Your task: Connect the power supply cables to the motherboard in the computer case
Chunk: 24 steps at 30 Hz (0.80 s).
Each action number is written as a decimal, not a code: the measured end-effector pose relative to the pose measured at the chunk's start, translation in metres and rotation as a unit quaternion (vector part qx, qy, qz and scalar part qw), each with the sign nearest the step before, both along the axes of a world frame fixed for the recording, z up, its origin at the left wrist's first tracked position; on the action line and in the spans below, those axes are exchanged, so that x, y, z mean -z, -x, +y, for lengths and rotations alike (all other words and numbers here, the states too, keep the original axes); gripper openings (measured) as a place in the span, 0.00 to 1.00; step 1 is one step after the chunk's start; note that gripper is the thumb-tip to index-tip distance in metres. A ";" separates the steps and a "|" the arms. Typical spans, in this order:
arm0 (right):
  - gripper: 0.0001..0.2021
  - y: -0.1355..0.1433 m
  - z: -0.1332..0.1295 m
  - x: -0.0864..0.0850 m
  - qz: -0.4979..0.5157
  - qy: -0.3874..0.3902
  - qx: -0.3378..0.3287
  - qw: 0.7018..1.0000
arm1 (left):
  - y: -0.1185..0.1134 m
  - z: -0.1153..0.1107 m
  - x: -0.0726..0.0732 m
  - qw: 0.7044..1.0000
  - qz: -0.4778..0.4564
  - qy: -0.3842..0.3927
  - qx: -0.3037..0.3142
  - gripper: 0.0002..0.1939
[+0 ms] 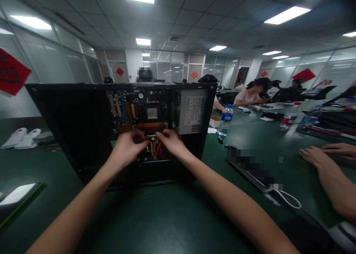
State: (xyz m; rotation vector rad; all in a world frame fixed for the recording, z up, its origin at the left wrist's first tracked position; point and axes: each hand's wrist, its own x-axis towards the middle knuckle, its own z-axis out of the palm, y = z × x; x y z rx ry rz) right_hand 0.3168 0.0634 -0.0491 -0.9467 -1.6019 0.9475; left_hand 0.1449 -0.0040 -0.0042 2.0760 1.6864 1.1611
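Observation:
A black computer case (58, 116) stands on the table with its side open towards me. Inside it I see a motherboard (160, 104) and, at the upper right, a silver power supply (191, 107) with a label. A bundle of coloured cables (157, 151) hangs between my hands. My left hand (131, 142) reaches in from the left, thumb and fingers pinched at the bundle's left side; what sits between the tips is hidden. From the right, my right hand (171, 139) closes its thumb and fingers on the cables just below the memory slots.
The green table (133, 217) extends around the case. To the right are a water bottle (226, 120), a power strip (251, 168) and another person's hands (319, 157). A phone-like device (19, 200) lies at left. More people sit farther back.

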 end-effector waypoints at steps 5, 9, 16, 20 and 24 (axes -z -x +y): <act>0.12 -0.003 0.002 -0.004 0.106 0.095 -0.047 0.989 | 0.010 0.006 0.004 0.999 0.038 -0.012 0.005 0.09; 0.14 -0.003 0.004 -0.003 0.149 0.106 -0.070 0.981 | 0.014 0.005 0.014 0.962 0.209 -0.173 0.040 0.13; 0.22 -0.001 0.003 -0.001 0.158 0.093 -0.131 0.974 | 0.009 0.014 0.020 0.914 0.244 -0.323 0.041 0.13; 0.25 -0.001 0.001 -0.001 0.162 0.089 -0.176 0.967 | 0.009 0.022 0.021 0.908 0.197 -0.364 0.060 0.13; 0.25 0.000 0.001 0.000 0.149 0.097 -0.186 0.966 | 0.011 0.024 0.024 0.911 0.187 -0.363 0.060 0.13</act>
